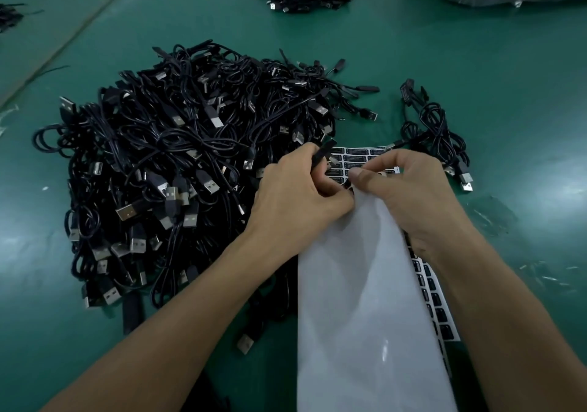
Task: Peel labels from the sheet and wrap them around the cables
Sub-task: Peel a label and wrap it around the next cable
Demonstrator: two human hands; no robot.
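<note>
item: left hand (298, 186), fingers curled round the end of a black cable (322, 154), held just over the label sheet (359, 154). item: right hand (409, 195), thumb and fingertips pinched on that sheet; whether a label is lifted, i cannot tell. i judge the labels thin, floppy and tacky: take one by a corner. cable light and limp: grip near the plug. to the left, usb cable pile (178, 157) on the green mat (444, 62).
</note>
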